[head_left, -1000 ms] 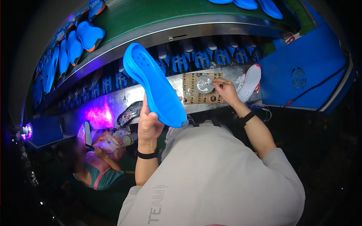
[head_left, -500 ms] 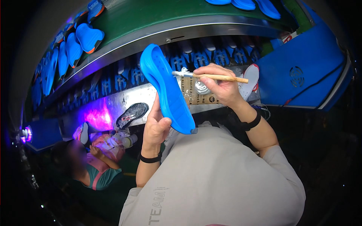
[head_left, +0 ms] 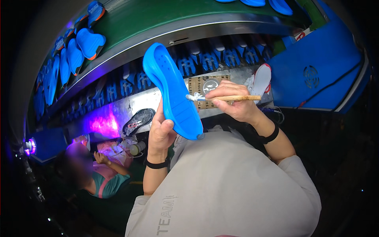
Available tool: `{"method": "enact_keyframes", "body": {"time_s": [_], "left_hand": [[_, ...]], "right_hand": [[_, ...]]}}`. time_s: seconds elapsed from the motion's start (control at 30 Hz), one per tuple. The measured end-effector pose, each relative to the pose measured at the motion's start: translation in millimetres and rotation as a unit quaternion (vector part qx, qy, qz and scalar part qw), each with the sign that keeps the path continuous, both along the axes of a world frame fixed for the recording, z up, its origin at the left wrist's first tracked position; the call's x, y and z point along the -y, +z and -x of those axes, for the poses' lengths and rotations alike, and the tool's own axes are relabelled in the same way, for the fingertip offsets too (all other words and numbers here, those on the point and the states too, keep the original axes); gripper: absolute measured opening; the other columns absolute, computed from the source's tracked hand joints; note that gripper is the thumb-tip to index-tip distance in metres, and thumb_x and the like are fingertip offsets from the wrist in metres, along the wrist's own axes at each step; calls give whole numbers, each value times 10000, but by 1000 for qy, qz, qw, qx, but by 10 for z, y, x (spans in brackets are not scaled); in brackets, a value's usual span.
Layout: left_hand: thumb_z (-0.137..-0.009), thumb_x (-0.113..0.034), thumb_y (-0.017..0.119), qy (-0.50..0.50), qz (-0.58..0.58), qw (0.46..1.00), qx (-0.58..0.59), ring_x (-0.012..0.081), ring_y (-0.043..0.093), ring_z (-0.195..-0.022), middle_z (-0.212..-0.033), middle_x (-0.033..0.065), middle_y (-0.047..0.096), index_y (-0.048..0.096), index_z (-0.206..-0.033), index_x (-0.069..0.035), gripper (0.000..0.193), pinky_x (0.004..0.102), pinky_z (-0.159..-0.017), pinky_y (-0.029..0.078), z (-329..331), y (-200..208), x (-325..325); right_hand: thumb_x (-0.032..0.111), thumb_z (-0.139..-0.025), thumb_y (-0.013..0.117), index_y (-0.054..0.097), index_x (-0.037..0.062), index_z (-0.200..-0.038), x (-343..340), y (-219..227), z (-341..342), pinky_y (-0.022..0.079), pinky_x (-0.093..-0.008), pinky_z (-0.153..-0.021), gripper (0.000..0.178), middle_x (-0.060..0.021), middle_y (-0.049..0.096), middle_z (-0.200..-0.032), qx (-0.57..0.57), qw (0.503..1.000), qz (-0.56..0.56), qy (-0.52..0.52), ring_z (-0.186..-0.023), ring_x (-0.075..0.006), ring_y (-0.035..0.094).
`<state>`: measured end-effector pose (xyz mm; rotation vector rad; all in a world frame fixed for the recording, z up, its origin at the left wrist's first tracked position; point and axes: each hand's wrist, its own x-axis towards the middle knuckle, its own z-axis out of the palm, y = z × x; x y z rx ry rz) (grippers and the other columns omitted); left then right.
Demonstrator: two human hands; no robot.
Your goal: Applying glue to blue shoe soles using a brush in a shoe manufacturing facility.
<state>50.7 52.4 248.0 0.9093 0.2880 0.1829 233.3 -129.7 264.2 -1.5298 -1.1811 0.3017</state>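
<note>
My left hand (head_left: 161, 136) grips a blue shoe sole (head_left: 170, 89) from its left side, thumb along the edge. The sole is tilted, its hollow inner face turned up and to the right, with small holes near the far end. In my right hand (head_left: 237, 103) is a brush (head_left: 233, 98) with a wooden handle, pinched between thumb and fingers. White stuff clings around the brush's tip, which is at the sole's right edge near its middle. Beyond the brush lies a piece of printed brown cardboard (head_left: 204, 81) with a round clear dish (head_left: 210, 85) on it.
A metal ledge (head_left: 130, 98) carries a dark sole (head_left: 139, 121) and a white-and-red shoe sole (head_left: 262, 79). Behind runs a green conveyor belt (head_left: 169, 19) with several blue soles (head_left: 90, 42). A blue machine housing (head_left: 316, 67) stands right. At lower left sits a co-worker (head_left: 106, 179).
My right hand and the brush have moved down along the sole's right edge, from its upper part to about its middle. The blue sole has shifted slightly left. Soles on the belt moved a little left.
</note>
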Motion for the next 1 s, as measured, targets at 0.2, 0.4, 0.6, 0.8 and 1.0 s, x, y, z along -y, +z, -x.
{"method": "enact_keyframes", "body": {"time_s": [0.2, 0.4, 0.6, 0.8, 1.0], "left_hand": [[-815, -456, 812, 7, -10, 1000, 19, 305, 592, -1265, -1431, 173, 519, 203, -1589, 3, 1087, 455, -1060, 508, -34, -53, -76], [-783, -518, 834, 5, -58, 998, 24, 356, 615, -1244, -1408, 236, 542, 289, -1536, 22, 1075, 487, -1044, 523, -77, 33, 1], [-753, -471, 875, 7, -64, 997, 31, 400, 614, -1235, -1411, 245, 535, 299, -1536, 9, 1084, 513, -1045, 523, -82, 84, -18], [-724, -451, 902, 10, -57, 998, 36, 458, 589, -1254, -1419, 274, 524, 312, -1532, 1, 1098, 557, -1031, 524, -45, 101, -45], [-763, -397, 883, 0, -61, 996, 59, 372, 620, -1236, -1406, 203, 545, 253, -1580, -20, 1098, 497, -1044, 525, -9, 136, -20]], "right_hand": [[55, -859, 691, 752, 15, -985, 157, 100, 20, 509, -341, -705, 146, -93, 734, -866, -93, 994, 16, 47, -764, -201, 644], [25, -846, 686, 754, -2, -992, 138, 117, 9, 507, -333, -690, 164, -100, 739, -882, -74, 997, -3, -16, -752, -191, 637], [35, -843, 699, 750, 7, -979, 184, 100, 66, 529, -339, -708, 148, -99, 733, -871, -5, 1000, -23, -7, -768, -223, 667], [12, -806, 710, 747, 8, -952, 287, 134, 185, 519, -332, -670, 151, -96, 720, -825, -37, 998, -31, 27, -714, -213, 653], [7, -813, 693, 750, 4, -954, 343, 184, 255, 512, -334, -661, 152, -92, 722, -823, -74, 996, -15, 37, -700, -205, 642]]}}
